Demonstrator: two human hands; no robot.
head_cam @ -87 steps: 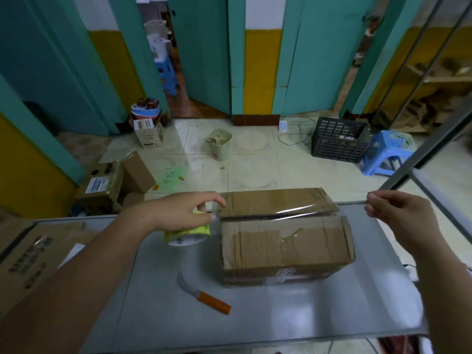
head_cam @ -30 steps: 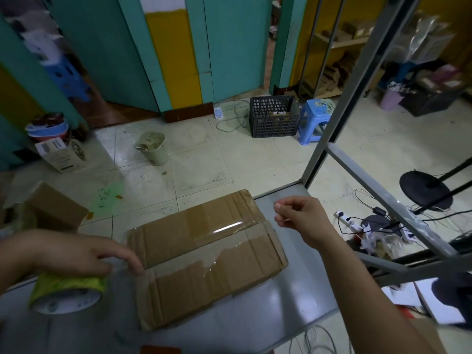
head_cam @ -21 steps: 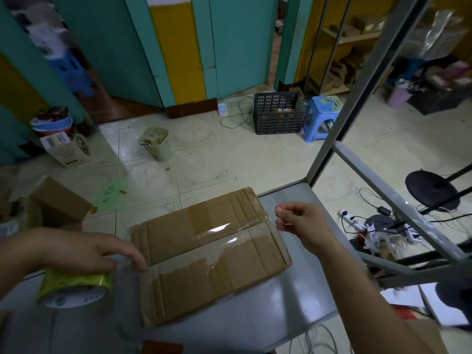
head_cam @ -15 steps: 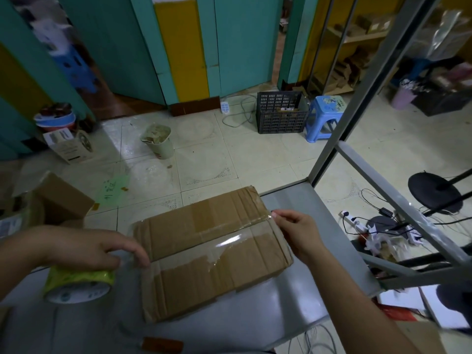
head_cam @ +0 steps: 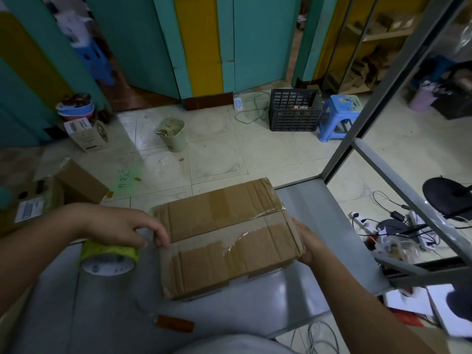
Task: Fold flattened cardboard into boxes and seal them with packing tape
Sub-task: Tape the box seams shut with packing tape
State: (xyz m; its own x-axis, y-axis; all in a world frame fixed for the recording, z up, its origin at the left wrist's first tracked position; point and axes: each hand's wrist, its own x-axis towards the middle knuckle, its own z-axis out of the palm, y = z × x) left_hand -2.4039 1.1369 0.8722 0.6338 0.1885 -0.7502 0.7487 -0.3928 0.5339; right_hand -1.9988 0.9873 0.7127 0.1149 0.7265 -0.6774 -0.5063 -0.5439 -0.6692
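Since half a second ago the right hand (head_cam: 307,241) has slid onto the cardboard box's (head_cam: 224,241) 3 o'clock end, pressing flat, its grip holding nothing. The left hand's (head_cam: 120,226) grip clasps the tape roll (head_cam: 108,260) at 9 o'clock, fingertips on the box. The box sits mid-bench (head_cam: 255,305). The roll's print is unreadable. An orange-handled knife (head_cam: 175,323) lies at 6 o'clock.

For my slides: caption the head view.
Left hand grips tape roll; right hand presses one end of the cardboard box.
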